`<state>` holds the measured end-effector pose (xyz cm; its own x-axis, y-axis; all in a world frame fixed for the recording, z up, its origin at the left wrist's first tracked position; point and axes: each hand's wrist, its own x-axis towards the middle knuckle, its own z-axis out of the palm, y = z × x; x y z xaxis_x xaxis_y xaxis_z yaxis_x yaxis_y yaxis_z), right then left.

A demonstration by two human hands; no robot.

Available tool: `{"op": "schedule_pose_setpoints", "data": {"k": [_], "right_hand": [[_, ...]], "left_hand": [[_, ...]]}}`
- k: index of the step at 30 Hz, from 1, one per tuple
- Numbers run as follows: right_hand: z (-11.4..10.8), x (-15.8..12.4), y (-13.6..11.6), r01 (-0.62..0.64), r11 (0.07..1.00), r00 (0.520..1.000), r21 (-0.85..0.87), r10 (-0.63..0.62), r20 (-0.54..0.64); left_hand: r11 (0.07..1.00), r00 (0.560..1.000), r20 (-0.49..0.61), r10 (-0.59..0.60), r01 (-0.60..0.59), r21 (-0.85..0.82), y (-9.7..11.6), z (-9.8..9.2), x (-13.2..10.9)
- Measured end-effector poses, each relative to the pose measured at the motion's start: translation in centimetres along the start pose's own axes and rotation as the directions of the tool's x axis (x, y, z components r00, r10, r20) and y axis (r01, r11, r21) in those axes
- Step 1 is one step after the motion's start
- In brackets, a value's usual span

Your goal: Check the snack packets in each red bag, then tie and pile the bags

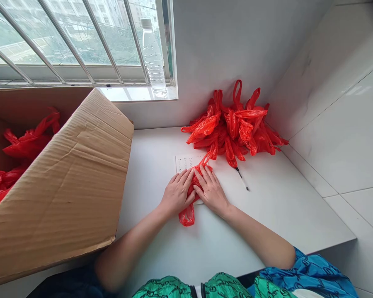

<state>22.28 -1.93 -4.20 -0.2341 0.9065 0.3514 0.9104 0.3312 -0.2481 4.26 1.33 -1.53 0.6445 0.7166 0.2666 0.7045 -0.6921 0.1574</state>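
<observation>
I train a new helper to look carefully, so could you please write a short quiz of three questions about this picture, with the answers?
1. True or false: the bottle stands on the window sill.
2. Which thing is under both the left hand and the right hand?
a) a pen
b) a red bag
c) scissors
3. Fill in: more red bags lie inside the cardboard ____.

Key: 1. True. 2. b. 3. Box.
</observation>
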Motion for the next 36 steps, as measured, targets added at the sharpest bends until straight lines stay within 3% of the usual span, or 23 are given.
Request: {"op": "schedule_pose_setpoints", "data": {"k": [36], "right_hand": [[0.01,0.00,-0.04,-0.014,1.000,1.000,-0.012,0.014,0.011]], "left_hand": [[1.000,1.000,-0.011,0.003,-0.003,-0.012,-0.04,-0.01,0.06]]}}
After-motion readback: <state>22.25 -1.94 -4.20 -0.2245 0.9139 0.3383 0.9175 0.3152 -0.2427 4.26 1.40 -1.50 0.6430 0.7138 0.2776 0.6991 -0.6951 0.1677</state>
